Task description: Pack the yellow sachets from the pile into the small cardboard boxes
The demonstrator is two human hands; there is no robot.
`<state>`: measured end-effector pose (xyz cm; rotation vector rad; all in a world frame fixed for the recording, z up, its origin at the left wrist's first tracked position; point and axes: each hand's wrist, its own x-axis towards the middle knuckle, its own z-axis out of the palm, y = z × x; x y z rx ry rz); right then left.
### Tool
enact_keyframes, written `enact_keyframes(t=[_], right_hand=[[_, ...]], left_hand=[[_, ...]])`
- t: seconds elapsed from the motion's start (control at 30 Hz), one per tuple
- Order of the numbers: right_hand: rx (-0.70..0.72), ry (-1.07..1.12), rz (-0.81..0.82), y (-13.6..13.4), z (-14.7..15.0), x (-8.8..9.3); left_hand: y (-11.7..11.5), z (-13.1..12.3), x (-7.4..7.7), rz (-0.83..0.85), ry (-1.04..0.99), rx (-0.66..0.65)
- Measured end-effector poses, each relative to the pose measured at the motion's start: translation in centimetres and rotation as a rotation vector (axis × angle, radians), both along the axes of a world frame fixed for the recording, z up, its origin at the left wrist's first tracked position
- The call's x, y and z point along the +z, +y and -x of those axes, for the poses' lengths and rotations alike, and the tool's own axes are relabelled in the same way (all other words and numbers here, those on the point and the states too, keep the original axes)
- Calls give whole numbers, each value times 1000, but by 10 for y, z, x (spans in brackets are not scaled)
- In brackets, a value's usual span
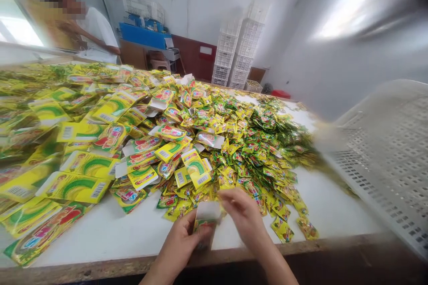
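The background is filled by a plain, pale grey-blue wall (197, 4). In front of it a broad white tabletop (337, 209), bordered at the front by a rough wooden edge (110, 267), is largely covered. Its left side and centre are occupied by a spread-out heap of flat yellow-and-green printed cardboard cartons (83, 188), some of which are left with white flaps standing open. To the right of these, a heap of small shiny yellow and green sachets (264, 142) is piled, overlapped by cartons where the two heaps meet.

Beyond the tabletop, tall stacks of white slatted plastic crates (242, 49) are placed near the wall, and a bright blue counter (143, 35) is seen to their left. At the far left, a person in a white short-sleeved top (98, 31) is seen side-on. The right edge of the view is taken up by a pale, perforated plastic basket (384, 142), partly blurred.

At the front edge, a small carton with a raised white flap (207, 211) is held upright, grasped by the fingers of the left hand (180, 238). The right hand (245, 216) is held just beside the flap, its fingers bent; because of blur, whether anything is gripped there cannot be told. Two loose yellow sachets (282, 230) are scattered near the front edge, to the right of the right hand.
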<state>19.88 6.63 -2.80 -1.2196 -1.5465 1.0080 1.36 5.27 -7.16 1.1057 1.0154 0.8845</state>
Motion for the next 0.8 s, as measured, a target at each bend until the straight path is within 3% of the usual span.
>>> enact_keyframes(t=[0.1,0.17,0.3,0.43,0.67,0.8], right_hand=[[15,298,316,-7,3,-24],[83,384,408,-13,10,-33],[77,304,295,-13,22,-25],[61,159,11,-5,23,-12],[-42,302,237,3,31,-36],[-86,291,128,3,30,-36]], left_hand=[[-4,6,-1,113,-70,51],[-4,11,4,157,-103,30],[4,20,19,95,-28,-28],[12,26,16,-8,79,134],[14,26,-9,-155,259,268],[19,25,-8,-352,298,175]])
